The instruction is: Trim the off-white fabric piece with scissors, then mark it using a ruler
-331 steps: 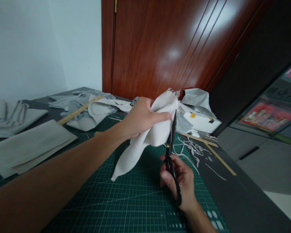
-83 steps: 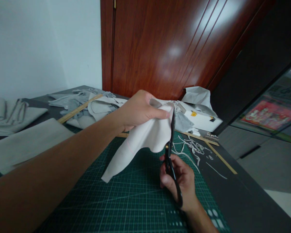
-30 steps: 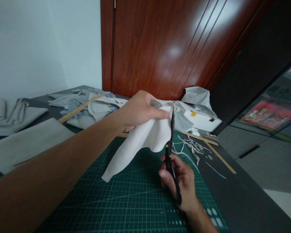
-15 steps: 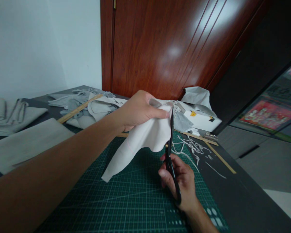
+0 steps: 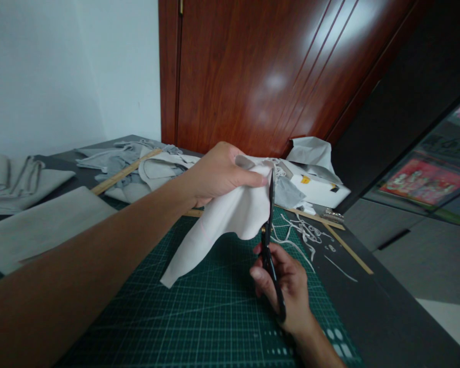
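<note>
My left hand is closed on a piece of white cloth, holding it up above the green cutting mat. The cloth hangs down to the left, its lower corner near the mat. My right hand grips black scissors by the handles. The blades point upward along the cloth's right edge, their tip just below my left thumb.
Thin white trimmings lie on the mat's far right. A white box and crumpled cloth stand at the back by the wooden door. Wooden rulers and folded grey fabric lie to the left. The table edge runs along the right.
Over the last second almost nothing moves; the scissors stay at the cloth's right edge. Eleven seconds ago the cloth was held higher, with more of it bunched above my left hand.
</note>
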The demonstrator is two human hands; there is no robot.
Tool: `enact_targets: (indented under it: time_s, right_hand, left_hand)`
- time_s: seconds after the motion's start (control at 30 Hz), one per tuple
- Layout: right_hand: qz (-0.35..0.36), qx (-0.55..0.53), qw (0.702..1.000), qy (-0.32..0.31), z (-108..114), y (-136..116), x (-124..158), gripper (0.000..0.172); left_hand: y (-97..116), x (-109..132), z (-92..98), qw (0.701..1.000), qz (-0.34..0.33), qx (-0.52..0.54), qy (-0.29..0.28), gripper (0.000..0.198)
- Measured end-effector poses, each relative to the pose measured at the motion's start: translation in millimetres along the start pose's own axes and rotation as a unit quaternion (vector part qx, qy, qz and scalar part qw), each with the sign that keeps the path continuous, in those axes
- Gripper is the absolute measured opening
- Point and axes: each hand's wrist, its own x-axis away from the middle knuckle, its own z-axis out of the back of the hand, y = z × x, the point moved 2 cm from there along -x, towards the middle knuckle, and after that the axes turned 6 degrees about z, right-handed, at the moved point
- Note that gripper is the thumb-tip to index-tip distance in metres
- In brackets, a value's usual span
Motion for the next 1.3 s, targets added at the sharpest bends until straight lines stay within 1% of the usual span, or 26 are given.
enact_targets:
  time_s: [0.63, 0.83, 0.97, 1.03, 1.17, 1.3]
  right_hand:
    - [0.008, 0.009, 1.0, 0.006, 0, -3, -4, 0.024]
    - [0.007, 0.009, 1.0, 0.006, 0, -3, -2, 0.025]
    - [0.006, 0.006, 1.0, 0.006, 0, -3, -2, 0.026]
    - [0.006, 0.002, 1.0, 0.008, 0, -2, -3, 0.026]
    - [0.007, -0.008, 1.0, 0.003, 0, -2, -2, 0.025]
    - [0.012, -0.018, 1.0, -0.014, -1, -1, -1, 0.025]
  left_hand:
    - [1, -1, 0.6, 1.0, -0.001, 0.014, 0.004, 0.015]
    - [-1, -2, 1.8, 1.0, 0.001, 0.024, -0.009, 0.015]
    - [1, -1, 4.6, 0.998, 0.007, 0.049, -0.044, 0.015]
    - [3, -1, 7.0, 0.997, 0.014, 0.062, -0.052, 0.013]
    - [7, -2, 10.3, 0.995, 0.013, 0.092, -0.048, 0.01]
    - [8, -3, 12.5, 0.996, 0.015, 0.09, -0.021, 0.017]
